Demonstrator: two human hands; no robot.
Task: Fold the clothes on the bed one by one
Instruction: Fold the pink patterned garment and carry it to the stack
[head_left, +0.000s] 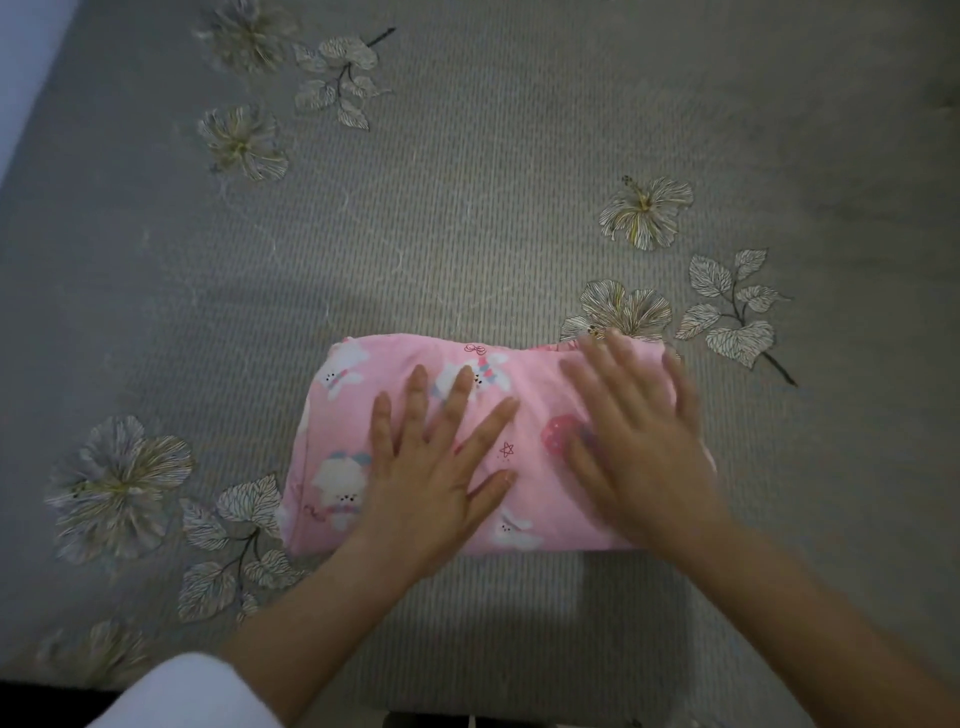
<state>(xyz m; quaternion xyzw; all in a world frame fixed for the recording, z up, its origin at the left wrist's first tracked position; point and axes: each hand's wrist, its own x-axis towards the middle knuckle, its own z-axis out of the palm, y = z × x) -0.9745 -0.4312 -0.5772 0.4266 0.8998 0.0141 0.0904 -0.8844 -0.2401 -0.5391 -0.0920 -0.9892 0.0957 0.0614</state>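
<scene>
Both my hands, left hand (436, 467) and right hand (631, 436), press flat, fingers spread, on the pink garment (337, 415) mid-frame; lifting off carelessly could spring the folds open

A grey ribbed bedspread (467, 208) fills my view. Printed toward its far left are a pale flower (244, 31) and a leaf sprig (340, 78). On its right half I see a hibiscus (644, 210) above another sprig (732, 306). A large bloom (117, 486) sits by its near left. Off its far left corner runs a pale strip (21, 67). At its near edge lies something white (192, 691), blurred.
</scene>
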